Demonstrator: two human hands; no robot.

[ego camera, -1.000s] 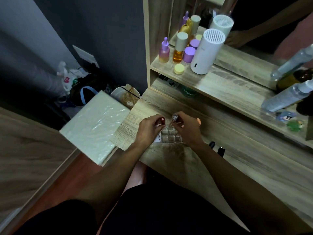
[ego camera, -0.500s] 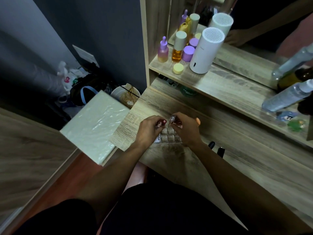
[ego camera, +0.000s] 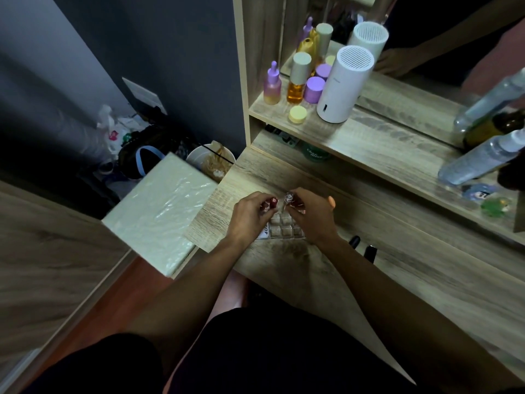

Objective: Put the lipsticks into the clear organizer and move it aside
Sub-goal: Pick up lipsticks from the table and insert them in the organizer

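Note:
A clear organizer (ego camera: 285, 229) with a grid of small compartments sits on the wooden dressing table, between my two hands. My left hand (ego camera: 247, 216) pinches a dark red lipstick (ego camera: 270, 203) over the organizer's far left corner. My right hand (ego camera: 310, 214) grips a clear-capped lipstick (ego camera: 288, 199) upright above the far row. The two tips are close together. Two black lipsticks (ego camera: 363, 248) lie on the table to the right of my right forearm. The organizer's near compartments look empty; its far row is hidden by my fingers.
A raised shelf (ego camera: 377, 143) at the back carries purple and amber bottles (ego camera: 295, 81), a white cylinder (ego camera: 343, 83) and clear spray bottles (ego camera: 480, 157). A mirror stands behind it. Left of the table are a white wrapped block (ego camera: 162, 209) and a bin (ego camera: 211, 163).
Both hands have tilted the lipsticks slightly and kept them over the organizer's far row; the tips have come a little closer together. The organizer has not moved.

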